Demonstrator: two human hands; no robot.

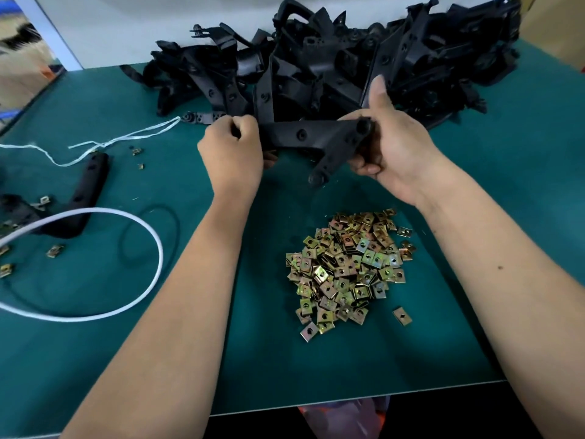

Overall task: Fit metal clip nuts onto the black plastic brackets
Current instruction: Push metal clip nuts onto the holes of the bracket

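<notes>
Both hands hold one black bracket (311,136) up off the green table (158,172). Left hand (232,150) is curled into a fist round the bracket's left end; whether a clip nut sits inside it cannot be told. Right hand (391,147) grips the right end, fingers wrapped beneath, thumb raised. Just beyond both hands lies the pile of black brackets (348,58). Nearer the body than the hands, between the forearms, sits the heap of clip nuts (348,267). Well left of the left hand: a lone bracket (84,191), white cord (126,137), a white loop (152,239), a few stray nuts (55,251).
</notes>
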